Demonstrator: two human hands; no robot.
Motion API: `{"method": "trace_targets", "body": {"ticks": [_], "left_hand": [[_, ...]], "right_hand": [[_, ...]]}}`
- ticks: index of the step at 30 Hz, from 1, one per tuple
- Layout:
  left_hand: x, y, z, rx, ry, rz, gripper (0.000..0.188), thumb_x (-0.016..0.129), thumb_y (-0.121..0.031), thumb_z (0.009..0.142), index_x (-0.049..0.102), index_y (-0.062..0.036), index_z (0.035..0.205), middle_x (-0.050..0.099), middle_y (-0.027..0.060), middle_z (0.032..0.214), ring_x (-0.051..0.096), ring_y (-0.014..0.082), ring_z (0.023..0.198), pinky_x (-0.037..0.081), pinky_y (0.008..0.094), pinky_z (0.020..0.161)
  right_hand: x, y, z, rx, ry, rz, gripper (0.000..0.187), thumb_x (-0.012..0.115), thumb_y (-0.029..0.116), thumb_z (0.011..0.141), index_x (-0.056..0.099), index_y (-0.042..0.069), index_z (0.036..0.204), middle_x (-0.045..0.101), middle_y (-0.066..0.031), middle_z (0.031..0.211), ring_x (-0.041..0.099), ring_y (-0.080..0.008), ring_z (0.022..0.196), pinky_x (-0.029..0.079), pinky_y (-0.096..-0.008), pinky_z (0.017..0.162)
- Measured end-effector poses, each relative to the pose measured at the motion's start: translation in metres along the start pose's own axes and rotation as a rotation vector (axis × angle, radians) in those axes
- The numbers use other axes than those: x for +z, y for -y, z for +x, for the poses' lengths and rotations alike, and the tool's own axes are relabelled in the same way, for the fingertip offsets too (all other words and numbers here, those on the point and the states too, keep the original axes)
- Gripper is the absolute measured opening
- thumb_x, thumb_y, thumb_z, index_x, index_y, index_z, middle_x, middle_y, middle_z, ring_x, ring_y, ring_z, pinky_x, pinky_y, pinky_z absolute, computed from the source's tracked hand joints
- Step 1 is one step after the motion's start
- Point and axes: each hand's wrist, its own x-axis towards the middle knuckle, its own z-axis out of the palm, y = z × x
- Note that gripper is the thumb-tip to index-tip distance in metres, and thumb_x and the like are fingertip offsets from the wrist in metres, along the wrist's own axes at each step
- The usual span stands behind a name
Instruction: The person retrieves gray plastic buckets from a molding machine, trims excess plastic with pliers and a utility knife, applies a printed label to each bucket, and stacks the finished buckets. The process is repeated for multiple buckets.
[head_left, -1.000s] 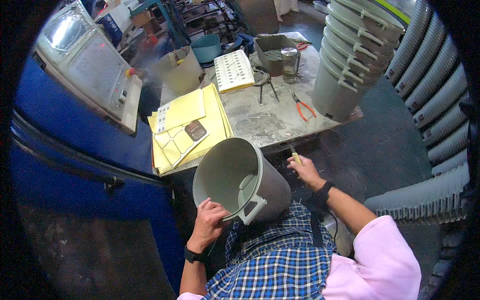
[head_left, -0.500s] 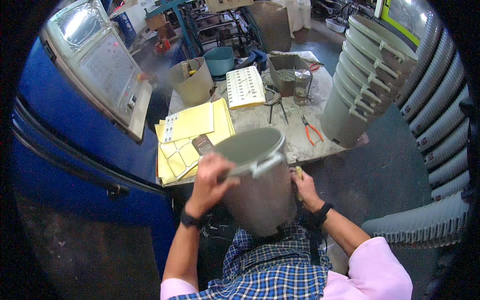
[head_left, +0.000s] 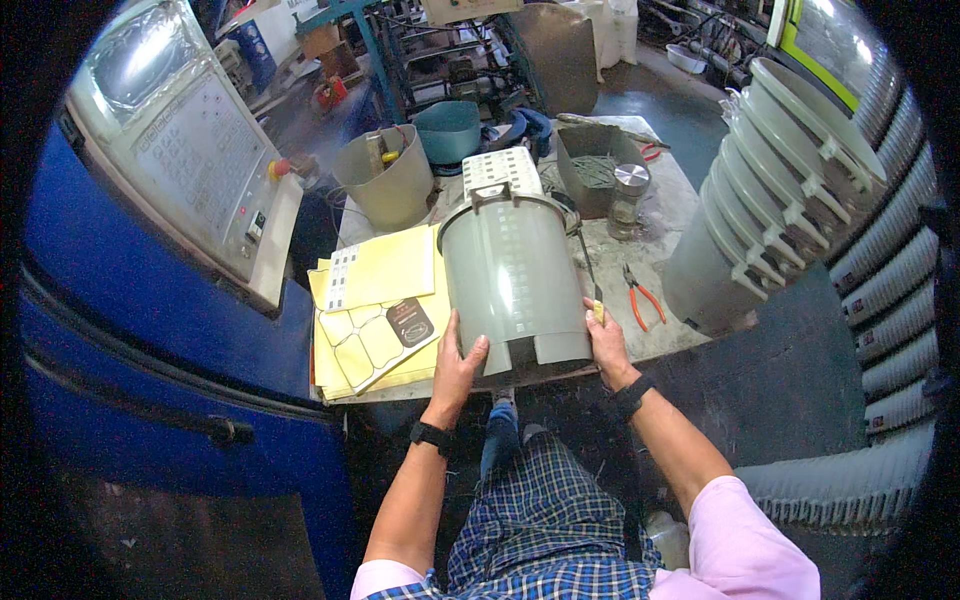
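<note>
Above the near edge of the worktable [head_left: 667, 215], a grey bin [head_left: 515, 285] tilts between both hands, its handled rim facing away. The left hand [head_left: 457, 370] is partly curled around one side, thumb on the outer wall; the right hand [head_left: 608, 350] sits against the other side, closed around a yellow-handled tool [head_left: 599, 308]. Beyond lie yellow sheets [head_left: 385, 268] at left, orange-handled pliers [head_left: 650, 303] at right, nested grey bins [head_left: 735, 235] near them, then a metal-lidded jar [head_left: 627, 205] and a teal tub [head_left: 445, 135].
</note>
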Motion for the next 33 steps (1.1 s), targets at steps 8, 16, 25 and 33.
{"method": "trace_targets", "body": {"ticks": [8,16,25,33], "left_hand": [[-0.018,-0.029,-0.036,0.263,-0.22,-0.165,0.04,0.054,-0.016,0.088,0.051,-0.0039,0.126,0.049,0.0159,0.129,0.045,0.0267,0.121,0.034,0.0362,0.103],[0.026,0.033,-0.01,-0.381,0.207,-0.64,0.069,0.048,-0.041,0.09,0.017,-0.014,0.146,0.029,0.0176,0.142,0.035,0.0252,0.126,0.034,0.0374,0.098],[0.014,-0.035,-0.043,0.259,-0.142,0.144,0.056,0.057,-0.033,0.086,0.041,-0.0111,0.136,0.032,0.0186,0.141,0.033,0.0339,0.128,0.027,0.0416,0.106],[0.029,-0.021,-0.023,0.248,-0.086,0.122,0.064,0.062,-0.027,0.083,0.034,-0.0152,0.139,0.025,0.0146,0.146,0.027,0.0343,0.132,0.027,0.0426,0.107]], "right_hand": [[-0.035,-0.018,0.05,0.211,0.012,-0.141,0.028,0.049,0.026,0.094,0.058,0.003,0.107,0.063,-0.0065,0.087,0.052,-0.0103,0.057,0.044,-0.0275,0.052],[-0.06,-0.005,0.034,0.255,0.126,0.12,0.032,0.047,0.02,0.094,0.053,-0.001,0.117,0.06,-0.005,0.104,0.056,-0.015,0.092,0.045,-0.0286,0.082],[-0.022,-0.036,0.067,0.333,0.156,0.009,0.038,0.047,0.025,0.094,0.05,-0.004,0.118,0.059,-0.0086,0.106,0.058,-0.0161,0.087,0.049,-0.0309,0.076],[-0.031,-0.02,0.049,0.252,0.176,0.367,0.035,0.049,0.023,0.095,0.049,-0.002,0.12,0.062,-0.0051,0.101,0.06,-0.0137,0.083,0.049,-0.0284,0.071]]}}
